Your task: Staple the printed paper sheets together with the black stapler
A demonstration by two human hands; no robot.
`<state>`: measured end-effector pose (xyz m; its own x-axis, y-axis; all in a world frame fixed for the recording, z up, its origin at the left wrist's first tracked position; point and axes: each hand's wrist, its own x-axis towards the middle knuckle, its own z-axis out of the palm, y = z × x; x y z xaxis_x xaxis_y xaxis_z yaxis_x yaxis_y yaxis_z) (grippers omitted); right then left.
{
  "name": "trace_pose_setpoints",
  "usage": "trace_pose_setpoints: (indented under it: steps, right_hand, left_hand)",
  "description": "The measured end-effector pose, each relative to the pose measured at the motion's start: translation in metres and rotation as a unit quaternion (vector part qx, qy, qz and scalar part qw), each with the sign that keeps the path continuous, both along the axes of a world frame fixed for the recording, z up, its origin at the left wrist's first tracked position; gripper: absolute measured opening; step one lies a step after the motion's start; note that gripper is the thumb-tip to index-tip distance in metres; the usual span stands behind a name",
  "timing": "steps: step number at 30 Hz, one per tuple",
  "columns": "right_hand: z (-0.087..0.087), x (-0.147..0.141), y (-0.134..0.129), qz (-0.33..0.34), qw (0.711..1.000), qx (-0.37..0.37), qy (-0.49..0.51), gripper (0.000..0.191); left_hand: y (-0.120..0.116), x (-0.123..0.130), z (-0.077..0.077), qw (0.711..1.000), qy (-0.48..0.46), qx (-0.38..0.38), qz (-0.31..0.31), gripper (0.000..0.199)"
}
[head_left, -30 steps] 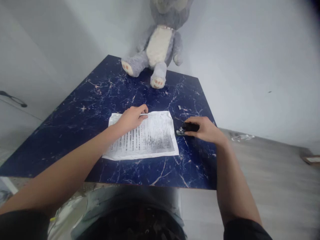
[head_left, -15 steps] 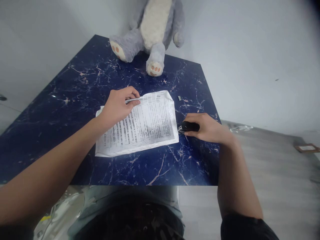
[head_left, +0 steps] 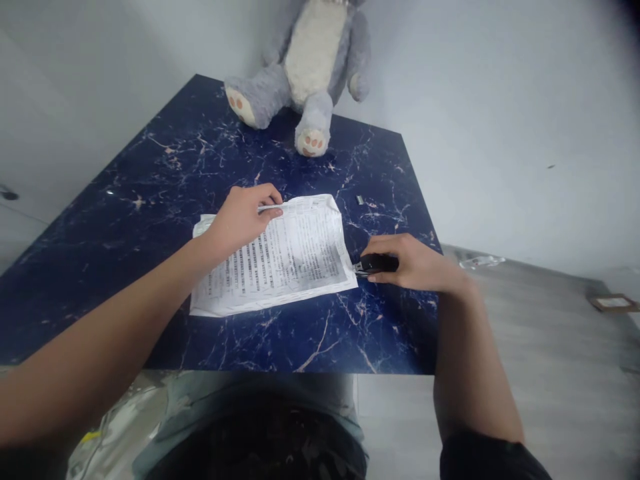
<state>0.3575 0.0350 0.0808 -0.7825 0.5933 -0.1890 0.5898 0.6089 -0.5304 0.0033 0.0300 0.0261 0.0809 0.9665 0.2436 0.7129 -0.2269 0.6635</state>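
Printed white papers [head_left: 300, 253] lie at a slight tilt on the dark blue marbled table [head_left: 320, 340]. Their far edge is pinched between the thumb and fingers of my left hand [head_left: 245, 217], and that edge is lifted a little. My right hand [head_left: 405, 263] is closed around a black stapler [head_left: 381, 263]. The stapler's front end meets the right edge of the papers; whether the sheet sits between its jaws is too small to tell.
A grey and cream plush toy [head_left: 313, 60] sits at the table's far edge. Beyond the papers' far right corner lies a small metallic piece [head_left: 359, 199]. On the floor to the right are clear plastic [head_left: 483, 261] and a brown frame-like object [head_left: 614, 303].
The papers' right side has bent and its far corner has shifted toward me and left. The stapler has tilted slightly at the edge. The whole view has moved a little.
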Motion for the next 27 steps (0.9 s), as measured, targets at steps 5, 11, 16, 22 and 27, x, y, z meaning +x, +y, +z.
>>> trace_pose_setpoints:
  steps: [5,11,16,22,27]
  right_hand:
    - [-0.008,0.011,0.005,-0.026,0.998,0.017,-0.046,0.029]
    - [-0.015,0.017,0.01,-0.045,0.995,0.007,-0.091,0.035]
    - [-0.012,0.014,0.008,-0.071,0.994,0.011,-0.081,0.03]
    - [-0.011,0.014,0.008,-0.133,0.986,0.061,-0.084,0.013]
    - [-0.003,-0.001,0.003,-0.258,0.956,0.143,0.011,0.02]
  left_hand:
    - [0.002,-0.001,-0.009,0.998,0.054,0.004,-0.039,0.014]
    - [0.004,0.002,-0.017,0.989,0.117,0.026,-0.091,0.016]
    - [0.006,0.002,-0.02,0.988,0.116,0.027,-0.098,0.008]
    - [0.006,0.003,-0.019,0.989,0.106,0.021,-0.097,0.011]
    - [0.004,0.006,-0.019,0.987,0.113,0.028,-0.107,0.01]
